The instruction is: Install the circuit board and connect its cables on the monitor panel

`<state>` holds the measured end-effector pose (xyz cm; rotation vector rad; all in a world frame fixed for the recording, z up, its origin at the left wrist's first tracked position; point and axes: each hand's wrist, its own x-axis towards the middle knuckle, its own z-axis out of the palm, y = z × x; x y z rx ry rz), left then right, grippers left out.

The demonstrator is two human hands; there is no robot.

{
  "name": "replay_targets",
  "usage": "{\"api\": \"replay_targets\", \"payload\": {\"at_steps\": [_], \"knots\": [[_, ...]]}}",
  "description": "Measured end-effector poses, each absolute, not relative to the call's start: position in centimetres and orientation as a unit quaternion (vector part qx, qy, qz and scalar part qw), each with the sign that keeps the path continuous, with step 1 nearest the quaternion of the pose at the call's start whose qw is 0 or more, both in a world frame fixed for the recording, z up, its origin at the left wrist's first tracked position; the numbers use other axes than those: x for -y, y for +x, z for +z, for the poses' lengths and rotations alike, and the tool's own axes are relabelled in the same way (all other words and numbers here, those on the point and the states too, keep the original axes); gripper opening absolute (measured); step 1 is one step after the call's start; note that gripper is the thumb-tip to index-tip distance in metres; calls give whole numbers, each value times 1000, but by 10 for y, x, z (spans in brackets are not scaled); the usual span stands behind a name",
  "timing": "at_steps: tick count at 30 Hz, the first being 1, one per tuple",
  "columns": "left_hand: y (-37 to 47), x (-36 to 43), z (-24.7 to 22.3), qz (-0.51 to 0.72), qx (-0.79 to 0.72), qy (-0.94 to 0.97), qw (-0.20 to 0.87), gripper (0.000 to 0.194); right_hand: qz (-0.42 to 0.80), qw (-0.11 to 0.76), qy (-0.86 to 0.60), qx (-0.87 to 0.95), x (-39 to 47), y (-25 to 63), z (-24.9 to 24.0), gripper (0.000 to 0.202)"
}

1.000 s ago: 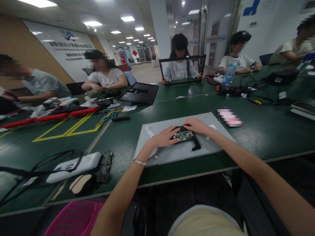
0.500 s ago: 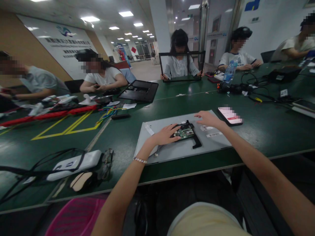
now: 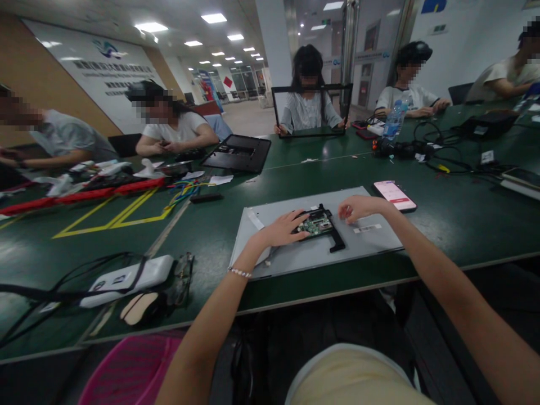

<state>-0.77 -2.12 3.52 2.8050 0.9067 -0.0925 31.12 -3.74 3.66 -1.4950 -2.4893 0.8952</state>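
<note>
A grey metal panel (image 3: 295, 261) lies flat on the green table in front of me. On its middle sits a green circuit board (image 3: 315, 224) with a black bracket (image 3: 336, 239) along its right side. My left hand (image 3: 284, 229) rests with fingers spread over the left edge of the board. To the right of the bracket, my right hand (image 3: 358, 208) hovers over the panel with its fingers curled; what they hold, if anything, is too small to make out. A white label (image 3: 367, 228) is on the panel below that hand.
A phone (image 3: 394, 196) lies right of the panel. At the left are a white power strip (image 3: 130, 280), a beige mouse (image 3: 139, 309) and glasses (image 3: 184, 275). Across the table a person holds up a black frame (image 3: 312, 135); a black cover (image 3: 238, 153) lies nearby.
My right hand's fingers have curled inward and moved slightly right and down. My left hand stays on the board. The view has shifted slightly.
</note>
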Motion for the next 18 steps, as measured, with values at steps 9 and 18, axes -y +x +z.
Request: {"api": "replay_targets", "payload": {"at_steps": [9,18], "knots": [[-7,17,30,-23,-301,948,98,74,303,50,-493,814,40,310,39,18],[-6,22,36,-33,-306,946,102,76,310,47,-491,812,44,318,47,33]]}}
